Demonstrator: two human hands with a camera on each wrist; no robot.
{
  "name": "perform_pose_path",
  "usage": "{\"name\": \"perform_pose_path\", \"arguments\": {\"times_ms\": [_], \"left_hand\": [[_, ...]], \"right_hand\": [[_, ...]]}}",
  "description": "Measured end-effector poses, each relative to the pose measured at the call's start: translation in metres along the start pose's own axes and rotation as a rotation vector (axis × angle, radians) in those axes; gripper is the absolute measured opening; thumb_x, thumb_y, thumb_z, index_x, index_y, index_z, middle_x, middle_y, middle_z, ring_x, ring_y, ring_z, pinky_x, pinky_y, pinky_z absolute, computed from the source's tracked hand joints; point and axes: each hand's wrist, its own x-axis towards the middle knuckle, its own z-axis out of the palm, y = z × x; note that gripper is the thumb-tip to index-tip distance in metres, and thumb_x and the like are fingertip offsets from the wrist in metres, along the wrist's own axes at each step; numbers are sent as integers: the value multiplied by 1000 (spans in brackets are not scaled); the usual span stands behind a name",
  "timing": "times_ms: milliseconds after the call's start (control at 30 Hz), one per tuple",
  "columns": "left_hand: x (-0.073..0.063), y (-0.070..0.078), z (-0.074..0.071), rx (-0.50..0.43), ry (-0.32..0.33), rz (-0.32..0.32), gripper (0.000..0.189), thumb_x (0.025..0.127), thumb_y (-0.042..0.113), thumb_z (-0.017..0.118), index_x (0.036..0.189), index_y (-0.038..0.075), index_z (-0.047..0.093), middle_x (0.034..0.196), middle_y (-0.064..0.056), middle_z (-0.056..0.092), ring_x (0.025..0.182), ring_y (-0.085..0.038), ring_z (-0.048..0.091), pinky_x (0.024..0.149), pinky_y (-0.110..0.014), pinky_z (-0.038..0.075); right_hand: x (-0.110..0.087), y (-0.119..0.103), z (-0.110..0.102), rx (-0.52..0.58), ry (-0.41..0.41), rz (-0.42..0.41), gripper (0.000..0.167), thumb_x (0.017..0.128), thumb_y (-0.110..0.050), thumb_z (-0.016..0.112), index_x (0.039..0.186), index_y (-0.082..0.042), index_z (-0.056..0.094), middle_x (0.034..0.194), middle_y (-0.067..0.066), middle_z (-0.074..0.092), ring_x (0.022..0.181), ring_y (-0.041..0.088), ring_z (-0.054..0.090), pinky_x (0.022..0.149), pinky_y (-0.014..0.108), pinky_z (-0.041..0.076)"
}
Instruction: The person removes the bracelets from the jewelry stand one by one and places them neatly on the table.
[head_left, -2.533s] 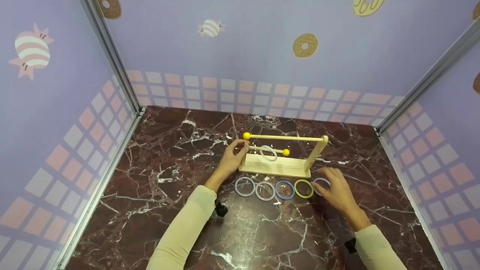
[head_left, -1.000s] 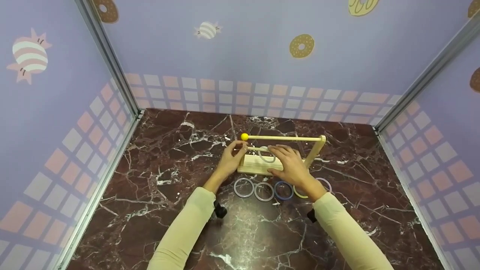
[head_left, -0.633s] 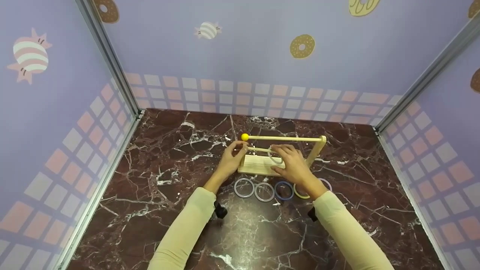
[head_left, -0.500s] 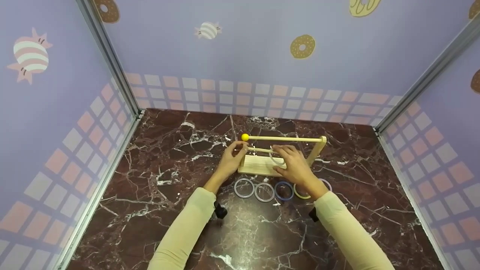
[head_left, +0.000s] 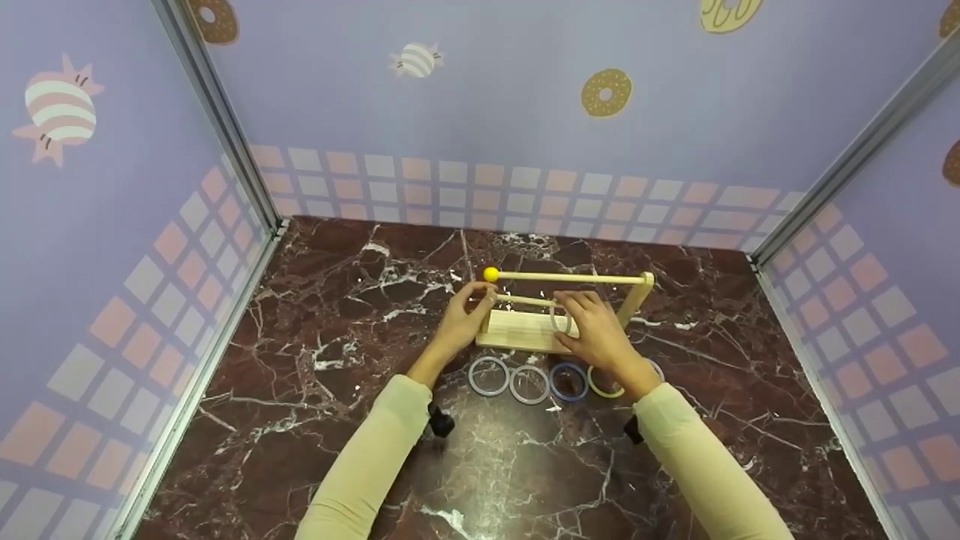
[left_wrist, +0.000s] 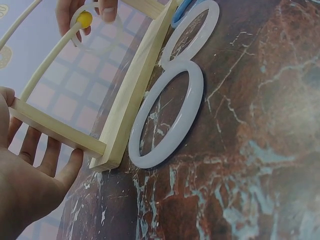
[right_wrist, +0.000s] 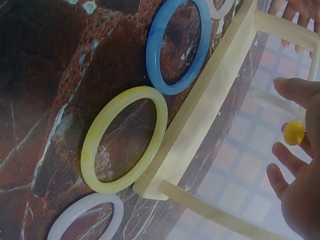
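A wooden stand (head_left: 525, 331) has two horizontal rods, the upper one tipped with a yellow ball (head_left: 490, 274). My left hand (head_left: 482, 301) holds the stand's left end; the left wrist view shows its fingers (left_wrist: 52, 155) lying against the post. My right hand (head_left: 576, 309) pinches a translucent white ring (head_left: 555, 321) at the free end of the lower rod, beside that rod's yellow ball (left_wrist: 84, 20). In the right wrist view the same ball (right_wrist: 293, 132) sits between my right hand's fingers (right_wrist: 292, 90).
Several rings lie in a row on the marble top in front of the stand: pale blue (head_left: 489, 375), white (head_left: 529, 384), blue (head_left: 569, 381), yellow (head_left: 602, 384). One more is partly hidden by my right wrist. Patterned walls enclose three sides.
My right hand left the rings on the table, took the ring hanging on the lower rod, and slid it right toward the ball end. The left hand stayed on the stand.
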Motion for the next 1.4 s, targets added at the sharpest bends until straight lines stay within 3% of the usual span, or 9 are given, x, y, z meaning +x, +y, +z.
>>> {"name": "perform_pose_path", "arguments": {"times_ms": [233,433,767,933,1167,1400], "left_hand": [[-2,1,-1,4,-5,-6,21,105,8,63,123,-2,68,119,-18,68,108,-25,63,97,-34,49],[-3,0,-2,2,-16,-4,24,106,8,63,125,-6,66,119,-20,67,104,-23,63,90,-28,50],[-1,-9,-1,23,-27,16,30,107,12,62,127,-11,62,120,-20,68,106,-28,64,91,-30,51],[-2,-10,-1,37,-17,1,27,107,14,62,125,-7,64,116,-14,69,102,-22,64,90,-30,51],[-3,-2,-2,2,-10,-14,21,107,10,62,124,-2,68,115,-18,68,102,-26,63,89,-30,50],[-1,0,-2,12,-11,11,21,106,8,63,123,-3,68,116,-18,68,103,-21,62,91,-32,49]], "right_hand": [[-3,2,-2,-2,7,-21,77,82,-23,91,147,-3,58,143,16,63,128,40,55,107,60,45],[-4,3,-3,9,-7,-22,77,82,-23,92,148,-3,57,145,17,61,130,41,54,109,59,43],[-5,3,-1,53,64,-22,70,78,-28,96,134,1,64,134,17,67,122,39,58,106,55,46],[-8,5,-3,90,80,23,70,80,-33,95,133,1,65,131,16,68,121,37,59,102,52,48],[-19,10,-9,131,53,85,73,81,-36,94,135,1,63,126,18,69,121,40,61,104,56,48],[-33,14,-18,168,45,151,66,83,-38,92,130,-4,64,120,19,68,116,39,62,97,59,50]]}}
